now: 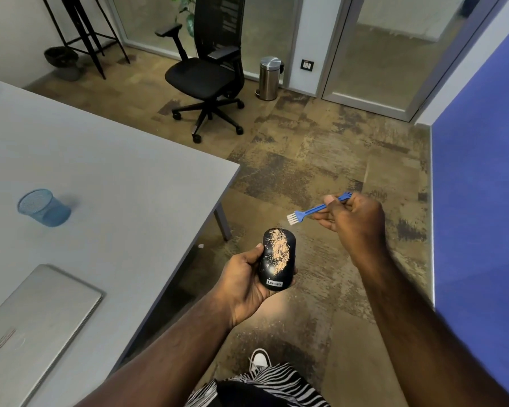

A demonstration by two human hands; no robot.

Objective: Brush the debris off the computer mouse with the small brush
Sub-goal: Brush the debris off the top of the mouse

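**Mouse and brush held apart above the carpet**

While the person stands beside it, a grey table (106, 171) fills the left half of the head view, its corner pointing toward the middle of the room. Patchy brown carpet (321, 160) covers the floor, and a blue wall panel (479, 171) runs down the right edge. A black office chair (209, 74) stands on the far side of the carpet, with a steel pedal bin (268, 77) just to its right against the glass partition. On the table lie a closed silver laptop (39, 315) at the near edge and, farther back, a blue mesh cup (43, 207) tipped onto its side.

Off the table, over the carpet, the left hand (244, 283) cradles the computer mouse (277, 259) from below, thumb along its left flank and fingers curled round its underside. The mouse is black, its logo end toward the person, and a streak of tan debris (280, 248) runs along its upper surface. The right hand (356, 218) is raised above and to the right, pinching the handle of the small brush (315, 208) between thumb and curled fingers. The blue brush points down and left; its white bristles (291, 220) hang near the front of the mouse without touching it.
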